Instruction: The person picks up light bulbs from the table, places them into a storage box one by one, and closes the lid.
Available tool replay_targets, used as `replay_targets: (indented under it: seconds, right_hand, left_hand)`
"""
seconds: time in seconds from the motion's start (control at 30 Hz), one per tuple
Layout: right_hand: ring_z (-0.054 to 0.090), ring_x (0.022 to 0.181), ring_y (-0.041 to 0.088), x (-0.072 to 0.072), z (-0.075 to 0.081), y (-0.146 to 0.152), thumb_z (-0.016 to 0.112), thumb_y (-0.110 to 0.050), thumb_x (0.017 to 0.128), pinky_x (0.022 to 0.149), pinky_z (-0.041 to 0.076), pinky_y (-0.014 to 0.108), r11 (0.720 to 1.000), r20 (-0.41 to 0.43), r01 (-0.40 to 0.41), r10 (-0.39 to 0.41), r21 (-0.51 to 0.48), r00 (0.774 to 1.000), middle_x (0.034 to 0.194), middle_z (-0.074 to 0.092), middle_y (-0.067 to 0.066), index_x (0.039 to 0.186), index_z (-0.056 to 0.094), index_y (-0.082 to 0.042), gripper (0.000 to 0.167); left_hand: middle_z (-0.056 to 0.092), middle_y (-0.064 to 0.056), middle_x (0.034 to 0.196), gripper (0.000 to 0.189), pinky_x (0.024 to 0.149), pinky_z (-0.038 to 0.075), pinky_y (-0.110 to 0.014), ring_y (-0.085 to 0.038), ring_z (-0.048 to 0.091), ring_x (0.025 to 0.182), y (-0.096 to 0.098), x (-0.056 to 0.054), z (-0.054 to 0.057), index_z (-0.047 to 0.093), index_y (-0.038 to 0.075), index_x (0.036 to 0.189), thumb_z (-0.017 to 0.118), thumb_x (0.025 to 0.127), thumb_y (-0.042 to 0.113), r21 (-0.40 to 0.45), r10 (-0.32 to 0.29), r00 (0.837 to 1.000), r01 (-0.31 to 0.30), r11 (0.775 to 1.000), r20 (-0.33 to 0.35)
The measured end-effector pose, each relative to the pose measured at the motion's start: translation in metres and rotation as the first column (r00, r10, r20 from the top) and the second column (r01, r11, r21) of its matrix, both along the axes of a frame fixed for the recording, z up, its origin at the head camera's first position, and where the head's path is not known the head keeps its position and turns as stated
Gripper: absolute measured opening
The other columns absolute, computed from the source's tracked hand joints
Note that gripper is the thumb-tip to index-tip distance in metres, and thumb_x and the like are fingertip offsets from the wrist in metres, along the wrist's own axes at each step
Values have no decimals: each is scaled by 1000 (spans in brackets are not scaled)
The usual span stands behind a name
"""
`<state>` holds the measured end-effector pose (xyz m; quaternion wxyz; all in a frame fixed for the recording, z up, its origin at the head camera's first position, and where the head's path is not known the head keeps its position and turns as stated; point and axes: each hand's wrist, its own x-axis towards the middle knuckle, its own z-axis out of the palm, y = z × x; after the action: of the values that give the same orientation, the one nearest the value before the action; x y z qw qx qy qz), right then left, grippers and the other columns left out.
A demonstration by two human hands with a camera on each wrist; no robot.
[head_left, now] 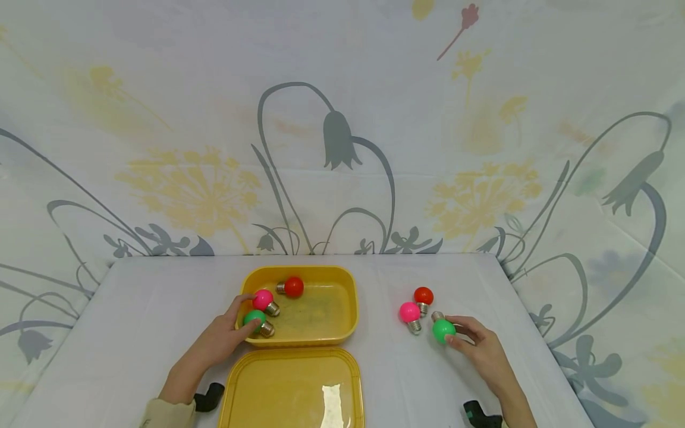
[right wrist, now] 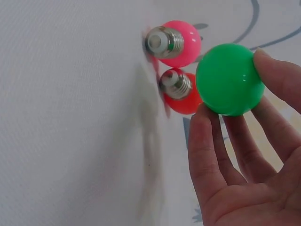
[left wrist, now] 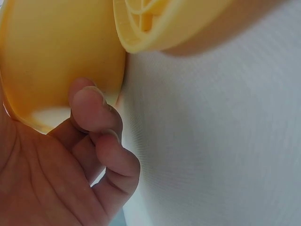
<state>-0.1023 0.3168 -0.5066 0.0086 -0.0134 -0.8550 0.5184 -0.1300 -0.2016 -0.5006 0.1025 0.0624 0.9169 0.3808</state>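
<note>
Pinching the green bulb (head_left: pixel 443 331), the right hand (head_left: pixel 483 348) works beside the pink bulb (head_left: pixel 409 311) and red bulb (head_left: pixel 423 295); light, even pressure should suit. Left hand (head_left: pixel 227 334) at the yellow tray (head_left: pixel 323 318), grip: can't tell.

Pale beige sleeve (head_left: pixel 170 414); black wrist cameras (head_left: pixel 210 397), right one green-marked.

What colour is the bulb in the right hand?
Green; the bulb in the right hand shows best in the right wrist view.

Free lane between tray (head_left: pixel 326 309) and loose bulbs (head_left: pixel 409 312)
</note>
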Motion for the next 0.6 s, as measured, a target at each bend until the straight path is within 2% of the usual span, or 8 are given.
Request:
replay_targets:
  seconds: [0.2, 0.4, 0.6]
  right_hand:
    - [59, 107, 8, 1, 4, -9, 76, -18, 89, 86, 51, 23, 1000, 9, -7, 7, -24, 1000, 125, 63, 9, 125, 65, -7, 39]
    - [59, 110, 19, 2, 7, -21, 77, -18, 89, 87, 51, 23, 997, 31, -42, 45, -69, 999, 126, 62, 10, 125, 65, -7, 40]
    - [59, 110, 19, 0, 7, -27, 77, -17, 88, 87, 52, 25, 989, -12, -95, 94, -112, 995, 124, 61, 12, 124, 65, -6, 39]
  left_hand:
    - [61, -25, 125, 62, 97, 43, -62, -36, 62, 106, 0, 0, 1, 33, 17, 146, 58, 98, 49, -7, 0, 1000, 0, 1000, -3]
    - [60, -25, 127, 63, 98, 42, -62, -38, 61, 109, 1, 0, 1, 33, 17, 146, 57, 98, 50, -13, 3, 1000, -3, 1000, 3]
    - [60, -25, 128, 63, 98, 41, -63, -39, 61, 110, 0, 0, 1, 33, 17, 146, 57, 98, 49, -12, 3, 1000, -3, 1000, 4]
